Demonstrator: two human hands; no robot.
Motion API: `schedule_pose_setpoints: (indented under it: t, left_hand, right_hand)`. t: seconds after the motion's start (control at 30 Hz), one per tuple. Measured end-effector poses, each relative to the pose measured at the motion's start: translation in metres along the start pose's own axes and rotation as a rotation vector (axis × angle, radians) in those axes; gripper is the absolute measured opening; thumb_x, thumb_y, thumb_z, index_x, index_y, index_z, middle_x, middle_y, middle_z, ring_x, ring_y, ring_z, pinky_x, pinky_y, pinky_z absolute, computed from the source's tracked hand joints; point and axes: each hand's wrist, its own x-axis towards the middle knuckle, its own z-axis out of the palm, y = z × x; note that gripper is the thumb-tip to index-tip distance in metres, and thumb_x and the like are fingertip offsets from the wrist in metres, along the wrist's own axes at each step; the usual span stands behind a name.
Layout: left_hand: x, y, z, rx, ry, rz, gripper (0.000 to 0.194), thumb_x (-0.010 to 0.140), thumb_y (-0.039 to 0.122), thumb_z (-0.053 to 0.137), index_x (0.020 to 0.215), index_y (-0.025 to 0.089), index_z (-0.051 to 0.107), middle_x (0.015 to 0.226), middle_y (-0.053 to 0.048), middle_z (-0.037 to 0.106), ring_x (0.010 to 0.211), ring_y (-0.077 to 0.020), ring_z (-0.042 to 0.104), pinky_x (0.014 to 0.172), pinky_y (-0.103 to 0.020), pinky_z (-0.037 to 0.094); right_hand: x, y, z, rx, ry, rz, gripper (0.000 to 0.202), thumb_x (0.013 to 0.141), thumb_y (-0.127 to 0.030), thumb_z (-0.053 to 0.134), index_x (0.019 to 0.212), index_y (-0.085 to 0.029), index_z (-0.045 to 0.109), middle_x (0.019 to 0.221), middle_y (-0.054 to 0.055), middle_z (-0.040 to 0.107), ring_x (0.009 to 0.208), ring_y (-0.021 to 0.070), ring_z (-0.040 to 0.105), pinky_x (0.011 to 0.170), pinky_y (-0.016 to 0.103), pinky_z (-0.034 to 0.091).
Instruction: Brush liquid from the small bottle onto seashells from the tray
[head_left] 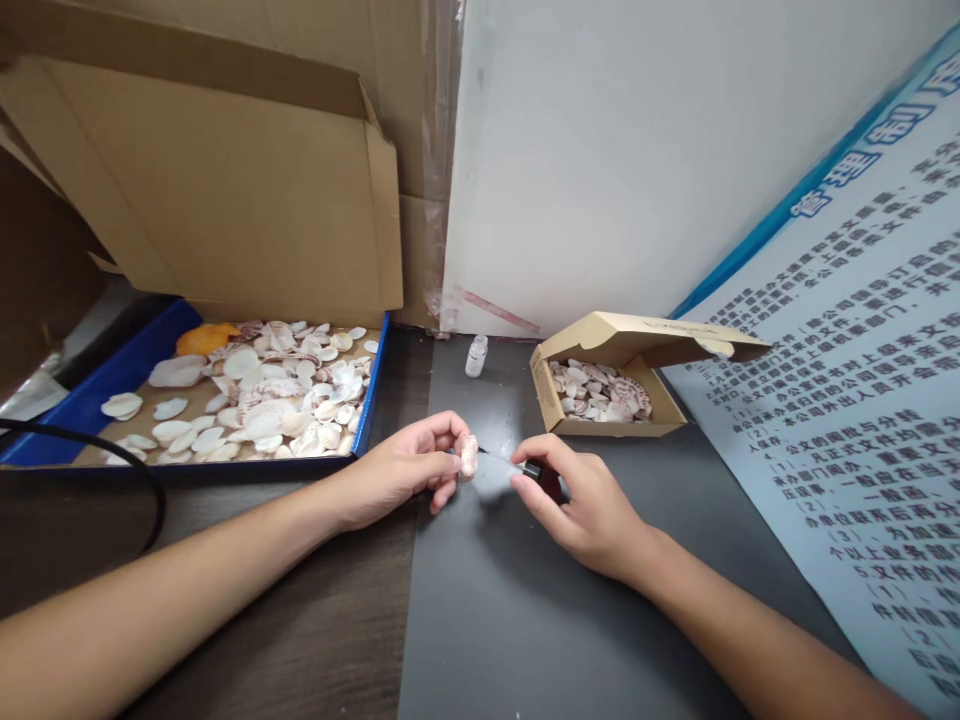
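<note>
- Along the right side of the head view, beyond your right arm, slants a pale poster (832,480) whose large heading shows 管理制, with a further character cut off; below run rows of Chinese text, with (1), (2) and (3) among them.
- Ahead of your hands, a small glass bottle (476,357) stands upright on the grey mat (480,630); its label is too small to read.
- The small cardboard box (548,388), holding shells, has printing along its raised lid that you cannot make out from here.
- Your left hand (420,465) pinches a pale mottled shell (468,458) at its fingertips, above the mat.
- Your right hand (581,505) grips a brush (532,469) by its black cap, fingers drawn close; its tip points left at the shell, though contact is unclear.
- Left of your left hand sits a blue-walled tray (150,350) of loose shells.
</note>
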Motion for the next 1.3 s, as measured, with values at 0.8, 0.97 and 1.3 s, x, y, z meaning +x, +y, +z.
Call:
schedule_pose_setpoints:
  t: [0.8, 0.97, 1.3]
  left_hand:
    - [-0.001, 0.0033, 0.0037, -0.037, 0.041, -0.036, 0.014, 0.08, 0.016, 0.064, 0.086, 0.017, 0.052, 0.084, 0.004, 0.056, 0.05, -0.0038, 0.051, 0.051, -0.021, 0.039]
    - [-0.0007, 0.0029, 0.0026, -0.045, 0.035, -0.038, 0.012, 0.08, 0.014, 0.062, 0.086, 0.017, 0.051, 0.083, 0.004, 0.056, 0.05, -0.0036, 0.052, 0.052, -0.021, 0.039]
    - [-0.001, 0.0044, 0.004, -0.048, 0.044, -0.044, 0.015, 0.079, 0.014, 0.063, 0.086, 0.017, 0.051, 0.084, 0.004, 0.056, 0.049, -0.0031, 0.052, 0.052, -0.021, 0.039]
  right_hand:
    - [0.0018, -0.0017, -0.0013, 0.029, -0.016, -0.083, 0.013, 0.098, -0.026, 0.052, 0.104, -0.02, 0.062, 0.082, 0.002, 0.07, 0.058, 0.0119, 0.058, 0.057, 0.025, 0.045]
    - [0.0009, -0.0018, -0.002, 0.038, 0.007, -0.093, 0.014, 0.099, -0.027, 0.05, 0.104, -0.02, 0.061, 0.079, 0.002, 0.068, 0.058, 0.0123, 0.058, 0.058, 0.025, 0.046]
    - [0.0025, -0.0024, 0.0006, -0.024, 0.002, -0.029, 0.015, 0.098, -0.03, 0.052, 0.105, -0.02, 0.062, 0.077, 0.001, 0.07, 0.055, 0.0117, 0.058, 0.056, 0.024, 0.045]
